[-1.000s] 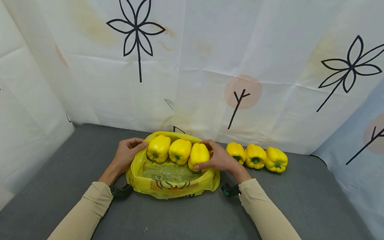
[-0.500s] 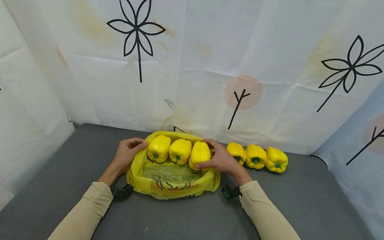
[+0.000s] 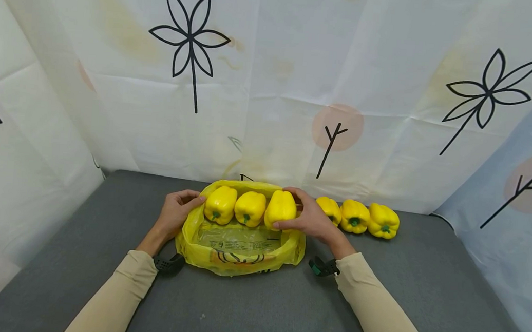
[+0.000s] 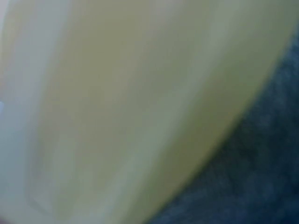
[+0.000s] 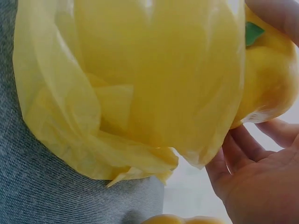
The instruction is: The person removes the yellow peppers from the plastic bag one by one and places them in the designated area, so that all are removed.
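A yellow plastic bag (image 3: pixel 236 259) stands with its mouth spread on the grey table. My left hand (image 3: pixel 176 214) pinches its left rim; the blurred bag wall (image 4: pixel 131 107) fills much of the left wrist view. Inside, at the back, sit two yellow bell peppers, a left one (image 3: pixel 219 204) and a middle one (image 3: pixel 250 207), green stems toward me. My right hand (image 3: pixel 314 221) grips another bell pepper (image 3: pixel 280 208) at the bag's right end. In the right wrist view this pepper's green stem (image 5: pixel 254 33) shows beyond the bag's edge, with fingers around the pepper.
Right of the bag, three more yellow bell peppers lie in a row: a near one (image 3: pixel 330 209) partly behind my right hand, a middle one (image 3: pixel 354 216) and an end one (image 3: pixel 383 220). A patterned white curtain (image 3: pixel 268 135) hangs behind the table (image 3: pixel 228 312).
My right hand has raised its pepper a little, shifting it slightly right and tilting it. The left hand, the bag and the other peppers keep their places.
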`<control>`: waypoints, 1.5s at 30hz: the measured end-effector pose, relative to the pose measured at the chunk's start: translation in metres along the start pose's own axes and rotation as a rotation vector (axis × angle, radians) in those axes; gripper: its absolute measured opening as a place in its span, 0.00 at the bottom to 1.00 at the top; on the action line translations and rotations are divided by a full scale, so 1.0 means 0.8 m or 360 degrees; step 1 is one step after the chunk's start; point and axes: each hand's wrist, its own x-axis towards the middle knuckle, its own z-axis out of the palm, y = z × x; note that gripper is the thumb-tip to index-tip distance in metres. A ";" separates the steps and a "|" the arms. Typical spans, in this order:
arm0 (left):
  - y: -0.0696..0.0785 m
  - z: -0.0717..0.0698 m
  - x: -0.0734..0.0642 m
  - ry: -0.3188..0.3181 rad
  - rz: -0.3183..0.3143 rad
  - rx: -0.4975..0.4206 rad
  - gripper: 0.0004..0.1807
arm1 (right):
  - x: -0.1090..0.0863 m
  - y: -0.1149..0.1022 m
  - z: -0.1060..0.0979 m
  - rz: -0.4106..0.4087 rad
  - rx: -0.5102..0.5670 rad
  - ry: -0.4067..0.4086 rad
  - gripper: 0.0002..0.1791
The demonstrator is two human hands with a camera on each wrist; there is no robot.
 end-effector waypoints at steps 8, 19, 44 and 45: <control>0.001 0.001 0.000 0.0003 -0.0010 0.0013 0.19 | -0.008 -0.006 -0.003 -0.0030 0.0087 0.0031 0.53; 0.003 0.001 -0.001 -0.0014 0.0003 -0.0015 0.17 | -0.020 -0.010 -0.010 -0.0082 0.0169 0.0061 0.50; -0.001 0.000 0.000 -0.0009 0.0027 -0.0029 0.19 | -0.068 -0.023 -0.035 -0.0229 0.0186 0.0159 0.48; -0.001 0.000 0.000 -0.0010 0.0029 -0.0031 0.19 | -0.070 -0.023 -0.036 -0.0229 0.0182 0.0164 0.48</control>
